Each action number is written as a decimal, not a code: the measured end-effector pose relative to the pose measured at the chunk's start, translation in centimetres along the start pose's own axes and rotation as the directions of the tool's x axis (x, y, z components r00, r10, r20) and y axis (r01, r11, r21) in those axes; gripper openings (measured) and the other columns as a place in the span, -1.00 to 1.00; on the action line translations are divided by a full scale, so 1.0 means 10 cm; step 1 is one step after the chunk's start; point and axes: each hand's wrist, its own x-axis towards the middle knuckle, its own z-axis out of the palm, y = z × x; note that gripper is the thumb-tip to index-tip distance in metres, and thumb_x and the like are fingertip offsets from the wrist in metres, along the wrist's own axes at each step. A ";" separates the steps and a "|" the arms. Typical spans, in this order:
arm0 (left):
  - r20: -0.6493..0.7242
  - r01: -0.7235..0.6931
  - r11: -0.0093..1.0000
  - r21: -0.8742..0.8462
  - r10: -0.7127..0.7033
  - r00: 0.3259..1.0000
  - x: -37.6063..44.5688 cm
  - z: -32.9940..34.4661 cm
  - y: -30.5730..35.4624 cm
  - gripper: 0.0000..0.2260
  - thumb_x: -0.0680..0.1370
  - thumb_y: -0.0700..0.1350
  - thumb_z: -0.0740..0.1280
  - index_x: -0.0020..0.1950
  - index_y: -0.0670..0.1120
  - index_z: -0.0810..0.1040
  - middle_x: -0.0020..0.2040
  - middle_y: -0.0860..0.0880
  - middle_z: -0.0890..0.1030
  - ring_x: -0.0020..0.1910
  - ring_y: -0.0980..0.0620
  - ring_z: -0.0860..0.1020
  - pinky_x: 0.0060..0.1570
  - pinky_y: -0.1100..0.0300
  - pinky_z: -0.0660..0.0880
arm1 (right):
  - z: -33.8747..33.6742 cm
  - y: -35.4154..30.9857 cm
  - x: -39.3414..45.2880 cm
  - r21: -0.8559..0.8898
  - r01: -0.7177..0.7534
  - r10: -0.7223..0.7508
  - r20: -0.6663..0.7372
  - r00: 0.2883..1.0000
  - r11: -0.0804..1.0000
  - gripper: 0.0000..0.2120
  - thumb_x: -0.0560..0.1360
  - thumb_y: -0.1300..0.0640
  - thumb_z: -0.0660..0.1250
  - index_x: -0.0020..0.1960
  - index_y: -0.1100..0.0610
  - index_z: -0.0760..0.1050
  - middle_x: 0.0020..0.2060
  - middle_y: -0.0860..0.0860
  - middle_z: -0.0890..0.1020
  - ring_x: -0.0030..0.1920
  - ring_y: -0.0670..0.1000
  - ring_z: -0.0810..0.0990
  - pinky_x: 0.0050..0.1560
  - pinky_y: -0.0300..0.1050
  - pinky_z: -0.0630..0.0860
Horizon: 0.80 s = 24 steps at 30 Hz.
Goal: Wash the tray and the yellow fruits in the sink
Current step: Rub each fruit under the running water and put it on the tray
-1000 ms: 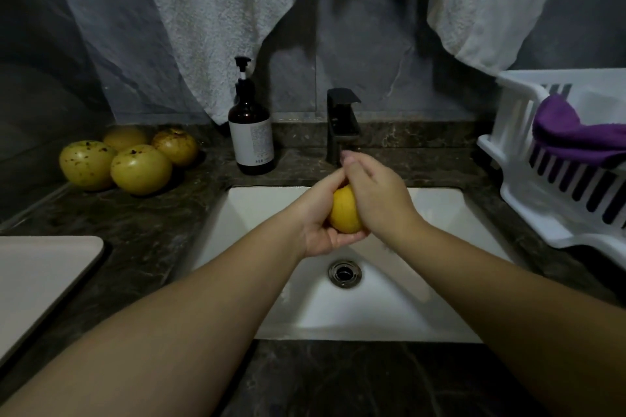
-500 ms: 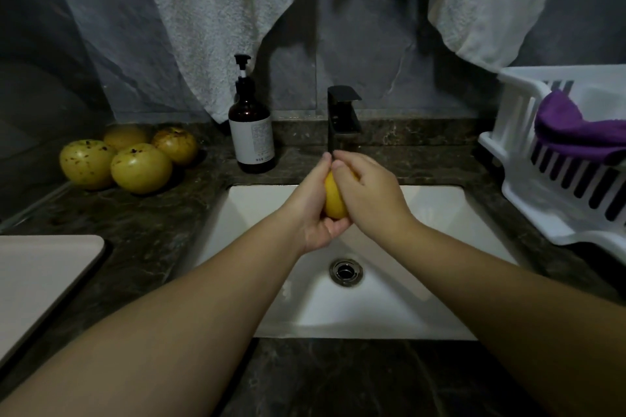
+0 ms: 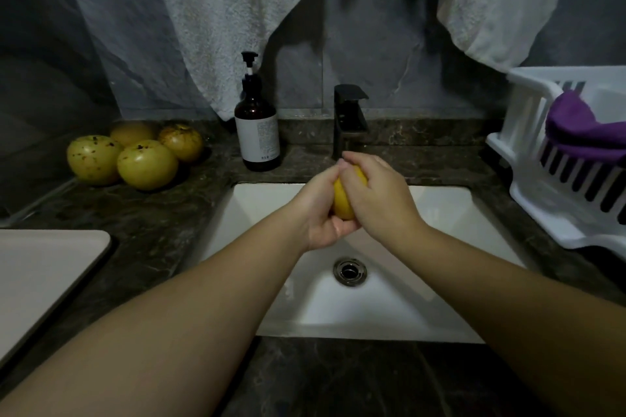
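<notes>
A yellow fruit (image 3: 342,201) is held over the white sink (image 3: 440,281), just below the black faucet (image 3: 349,118). My left hand (image 3: 320,213) cups it from below and the left. My right hand (image 3: 376,195) wraps over its top and right side, so most of the fruit is hidden. Several more yellow fruits (image 3: 145,164) with dark specks lie in a cluster on the dark counter at the back left. The pale tray (image 3: 44,274) lies flat on the counter at the left edge.
A brown pump bottle (image 3: 256,132) stands left of the faucet. At the right, a white dish rack (image 3: 555,186) holds a purple cloth (image 3: 582,132). Pale towels (image 3: 223,20) hang on the wall above. The drain (image 3: 350,271) is beneath my hands.
Both hands have shifted around the fruit: it moved slightly up toward the faucet, and the right hand has slid over it, covering more of its surface.
</notes>
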 end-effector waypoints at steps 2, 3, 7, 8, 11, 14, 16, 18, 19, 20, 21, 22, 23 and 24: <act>-0.023 -0.031 0.991 0.128 0.034 0.999 0.01 0.00 -0.01 -0.56 0.64 0.25 0.30 0.33 -0.04 0.58 -0.01 -0.12 0.71 -0.18 -0.04 0.73 -0.31 0.12 0.67 | -0.06 0.01 0.08 0.181 -0.190 0.187 0.032 0.982 0.965 -0.75 0.65 -0.11 0.18 0.18 -0.09 0.59 0.08 -0.10 0.62 0.12 -0.02 0.58 -0.07 -0.13 0.43; -0.056 -0.052 0.984 0.173 0.063 0.996 0.03 0.00 -0.02 -0.55 0.63 0.26 0.29 0.35 -0.02 0.56 0.03 -0.13 0.70 -0.19 -0.04 0.73 -0.33 0.13 0.66 | -0.08 0.01 0.11 0.235 -0.267 0.260 0.062 0.964 0.935 -0.75 0.66 -0.12 0.17 0.12 -0.07 0.58 0.02 -0.06 0.63 0.07 0.00 0.59 -0.14 -0.12 0.41; -0.113 -0.080 0.997 -0.006 0.078 0.990 0.07 0.00 -0.04 -0.46 0.61 0.33 0.29 0.38 -0.04 0.56 0.20 -0.15 0.69 0.06 -0.11 0.72 -0.22 0.05 0.69 | 0.01 -0.04 -0.04 -0.019 -0.093 0.095 0.124 0.988 0.995 -0.57 0.66 -0.04 0.18 0.51 -0.01 0.38 0.44 0.01 0.45 0.35 0.00 0.47 0.20 -0.17 0.34; -0.092 -0.065 0.996 -0.055 0.060 0.994 0.07 -0.01 -0.04 -0.41 0.59 0.37 0.28 0.39 -0.05 0.57 0.22 -0.14 0.69 0.14 -0.10 0.70 -0.07 0.04 0.69 | 0.04 -0.07 -0.08 -0.081 0.014 -0.004 0.120 0.993 0.997 -0.53 0.66 -0.01 0.18 0.56 0.01 0.33 0.48 -0.02 0.39 0.40 -0.03 0.41 0.26 -0.20 0.29; -0.015 -0.040 0.997 -0.064 0.040 0.999 0.04 -0.02 -0.03 -0.36 0.57 0.41 0.26 0.38 -0.07 0.60 0.21 -0.11 0.70 0.20 -0.07 0.68 0.18 0.07 0.62 | 0.07 -0.10 -0.08 -0.101 0.148 -0.140 0.081 0.987 0.984 -0.55 0.68 0.03 0.17 0.56 0.05 0.34 0.50 -0.03 0.38 0.45 -0.06 0.35 0.36 -0.22 0.23; 0.033 -0.052 0.998 -0.024 0.053 0.998 0.03 0.00 -0.01 -0.39 0.57 0.36 0.30 0.42 -0.05 0.57 0.14 -0.15 0.72 0.02 -0.08 0.73 -0.15 0.05 0.69 | -0.04 -0.09 0.05 0.114 -0.122 0.117 0.043 0.992 0.986 -0.59 0.69 -0.08 0.15 0.49 -0.01 0.43 0.36 0.00 0.52 0.37 0.03 0.47 0.27 -0.09 0.40; 0.019 -0.060 0.998 0.034 0.059 0.998 0.04 0.01 -0.01 -0.39 0.57 0.37 0.28 0.43 -0.03 0.54 0.18 -0.17 0.70 0.00 -0.10 0.74 -0.20 0.02 0.70 | -0.09 -0.05 0.11 0.287 -0.279 0.269 0.074 0.960 0.916 -0.63 0.68 -0.12 0.14 0.41 -0.05 0.49 0.24 0.01 0.59 0.24 0.06 0.54 0.07 -0.09 0.46; 0.008 -0.042 0.999 0.002 0.042 0.999 0.04 0.02 -0.03 -0.41 0.61 0.37 0.21 0.42 -0.04 0.53 0.15 -0.18 0.72 -0.02 -0.12 0.74 -0.23 0.00 0.70 | -0.08 -0.05 0.05 0.189 -0.182 0.172 0.067 0.983 0.965 -0.61 0.69 -0.08 0.14 0.46 -0.03 0.45 0.34 -0.01 0.54 0.31 0.02 0.49 0.17 -0.12 0.41; 0.004 -0.024 0.999 -0.034 0.025 1.000 0.04 0.03 -0.04 -0.41 0.62 0.37 0.18 0.40 -0.04 0.54 0.10 -0.17 0.74 -0.05 -0.11 0.75 -0.27 0.01 0.69 | -0.06 -0.05 0.00 0.070 -0.066 0.062 0.062 0.996 0.995 -0.60 0.69 -0.04 0.15 0.50 -0.01 0.42 0.42 -0.03 0.49 0.40 0.00 0.43 0.29 -0.15 0.33; 0.011 -0.007 0.998 -0.058 0.008 1.000 0.03 0.03 -0.05 -0.41 0.62 0.38 0.19 0.38 -0.04 0.57 0.06 -0.15 0.75 -0.07 -0.09 0.76 -0.28 0.05 0.68 | -0.04 -0.05 -0.03 -0.046 0.060 -0.057 0.071 0.996 0.997 -0.59 0.70 0.00 0.15 0.52 0.01 0.41 0.47 -0.04 0.44 0.48 -0.03 0.36 0.37 -0.19 0.23; 0.022 0.004 0.998 -0.059 -0.003 1.000 0.03 0.02 -0.06 -0.41 0.60 0.40 0.22 0.35 -0.03 0.60 0.04 -0.13 0.75 -0.07 -0.07 0.76 -0.27 0.07 0.67 | -0.03 -0.06 -0.05 -0.115 0.158 -0.148 0.090 0.985 0.981 -0.59 0.70 0.03 0.15 0.52 0.02 0.41 0.49 -0.05 0.43 0.51 -0.05 0.31 0.41 -0.21 0.17; 0.029 0.009 0.999 -0.048 -0.008 1.000 0.03 0.02 -0.05 -0.41 0.56 0.41 0.27 0.33 -0.02 0.62 0.05 -0.11 0.75 -0.05 -0.06 0.75 -0.25 0.08 0.67 | -0.04 -0.05 -0.04 -0.116 0.192 -0.182 0.094 0.979 0.974 -0.59 0.69 0.03 0.15 0.52 -0.01 0.41 0.48 -0.06 0.44 0.49 -0.07 0.33 0.41 -0.19 0.21; 0.038 0.010 0.999 -0.031 -0.009 0.999 0.02 0.01 -0.05 -0.40 0.51 0.42 0.33 0.30 -0.03 0.63 0.04 -0.10 0.75 -0.04 -0.05 0.75 -0.22 0.08 0.68 | -0.06 -0.05 0.00 -0.056 0.153 -0.148 0.084 0.985 0.987 -0.61 0.69 -0.01 0.16 0.50 -0.05 0.43 0.43 -0.07 0.48 0.42 -0.07 0.40 0.35 -0.16 0.31; 0.048 0.006 1.000 -0.004 -0.005 0.999 0.01 0.00 -0.04 -0.39 0.47 0.42 0.38 0.27 -0.03 0.64 0.01 -0.10 0.74 -0.07 -0.05 0.74 -0.20 0.08 0.68 | -0.08 -0.05 0.04 0.048 0.050 -0.053 0.075 0.996 0.998 -0.64 0.68 -0.06 0.16 0.45 -0.11 0.47 0.35 -0.08 0.53 0.30 -0.08 0.48 0.21 -0.14 0.41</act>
